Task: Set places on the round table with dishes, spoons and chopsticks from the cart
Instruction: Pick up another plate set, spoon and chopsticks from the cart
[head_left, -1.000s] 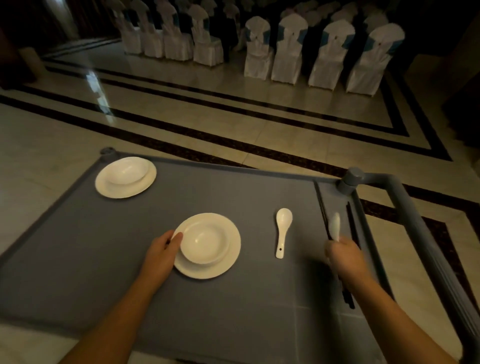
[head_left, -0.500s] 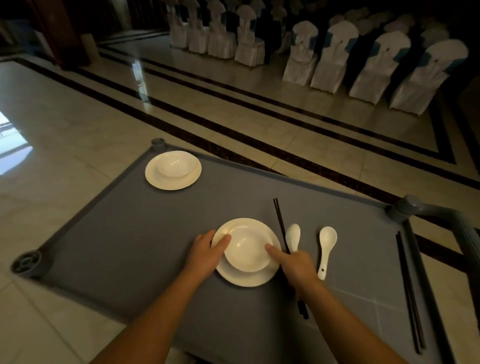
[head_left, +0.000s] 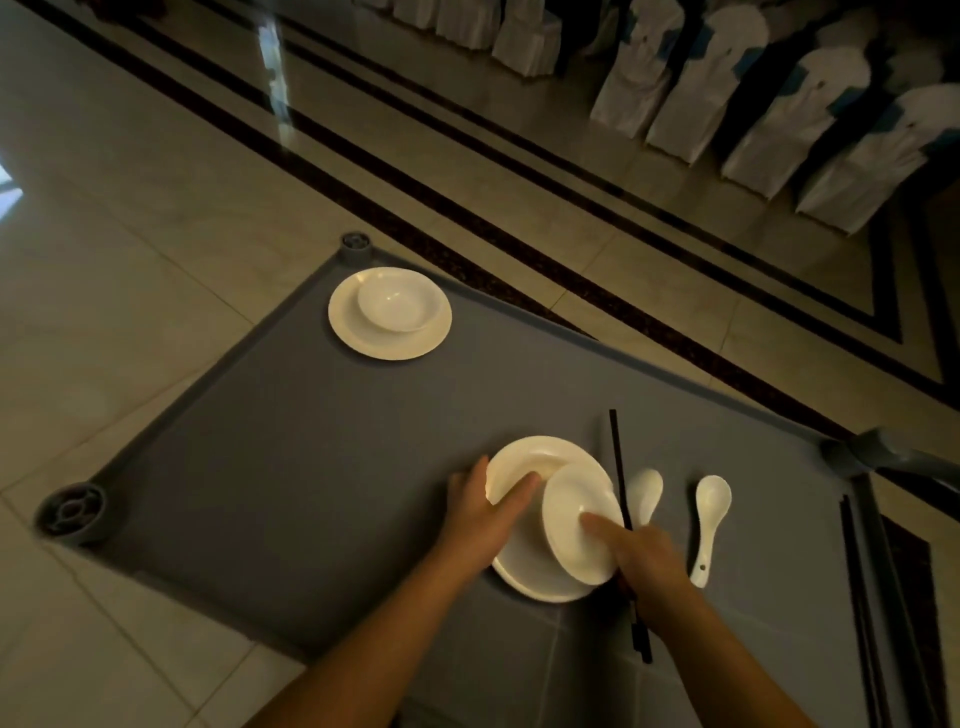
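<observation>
Hands: left (head_left: 480, 512) grips plate (head_left: 524, 561); right (head_left: 644, 558) holds bowl (head_left: 579, 519), chopsticks (head_left: 621, 478) — everything on cart (head_left: 311, 441), table unseen.

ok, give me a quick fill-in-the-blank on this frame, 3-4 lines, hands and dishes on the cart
1. The right hand tips up a ____ while also holding chopsticks and a spoon.
2. The left hand has its thumb on the near ____.
3. The far plate carries one ____.
4. A free ____ lies right of the right hand.

Missing: bowl; plate; bowl; spoon
</observation>
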